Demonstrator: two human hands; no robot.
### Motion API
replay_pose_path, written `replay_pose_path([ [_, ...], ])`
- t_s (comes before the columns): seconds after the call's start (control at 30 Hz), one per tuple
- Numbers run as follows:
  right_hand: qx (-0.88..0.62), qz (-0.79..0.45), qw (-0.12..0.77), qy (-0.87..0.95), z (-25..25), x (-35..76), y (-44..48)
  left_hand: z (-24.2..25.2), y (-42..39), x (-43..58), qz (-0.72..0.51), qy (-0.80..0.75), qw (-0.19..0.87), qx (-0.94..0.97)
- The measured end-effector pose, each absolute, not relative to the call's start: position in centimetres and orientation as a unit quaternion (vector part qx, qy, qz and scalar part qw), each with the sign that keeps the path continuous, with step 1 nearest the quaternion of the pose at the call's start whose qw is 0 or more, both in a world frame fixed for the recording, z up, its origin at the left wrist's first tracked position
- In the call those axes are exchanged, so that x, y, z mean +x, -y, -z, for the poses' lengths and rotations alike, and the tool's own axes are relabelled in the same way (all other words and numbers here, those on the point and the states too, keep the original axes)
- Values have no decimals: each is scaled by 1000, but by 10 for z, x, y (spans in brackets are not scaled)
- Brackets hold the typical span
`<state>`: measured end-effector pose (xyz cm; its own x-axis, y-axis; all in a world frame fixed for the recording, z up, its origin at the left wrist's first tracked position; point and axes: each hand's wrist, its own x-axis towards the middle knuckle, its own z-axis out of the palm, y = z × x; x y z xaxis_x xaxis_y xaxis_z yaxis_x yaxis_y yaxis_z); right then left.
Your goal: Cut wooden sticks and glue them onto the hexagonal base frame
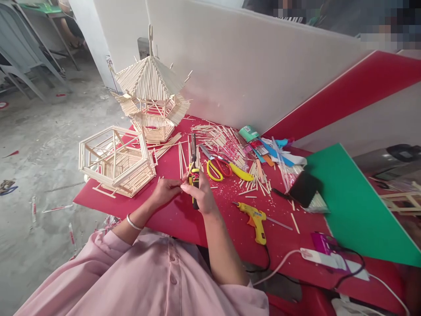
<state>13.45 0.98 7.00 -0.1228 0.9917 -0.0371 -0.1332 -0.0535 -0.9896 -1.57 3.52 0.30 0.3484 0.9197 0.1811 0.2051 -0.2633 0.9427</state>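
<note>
My right hand (pixel 204 197) is wrapped round a black-and-yellow hand tool (pixel 194 175), its dark narrow end pointing away from me; I cannot make out its exact kind. Close beside it, my left hand (pixel 167 191) is closed in a pinch on a thin wooden stick (pixel 188 170), which leans against the tool. To the left stands an open hexagonal stick frame (pixel 115 160) with a stick-lined floor. Behind that rises a pagoda-like stick model (pixel 148 83) with a pointed roof. Scissors (pixel 219 167) with yellow and red handles lie just past my right hand.
A yellow glue gun (pixel 255 219) with a cord lies right on the red table (pixel 210 228). Loose sticks (pixel 226 142), a yellow-handled tool (pixel 241 172), a dark phone-like object (pixel 305 189), a green board (pixel 358 210) and a power strip (pixel 324 259) are around. A partition (pixel 230 66) stands behind.
</note>
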Motion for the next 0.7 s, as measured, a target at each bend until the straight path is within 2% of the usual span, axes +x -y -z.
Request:
replay_pose_path([
  [0.23,-433,-581,501,474,-68,138,-1,0,-32,-14,-424,-362,363,747],
  [0.4,-463,-564,486,481,-74,138,5,2,-29,-13,-425,-360,350,753],
  [0.53,-598,-424,435,524,-80,153,24,4,-24,-12,-419,-407,340,737],
  [0.63,-697,-272,352,563,-76,175,52,6,-22,-10,-426,-428,327,727],
  [0.7,-723,-231,289,583,-68,187,74,8,-21,-9,-427,-433,327,723],
])
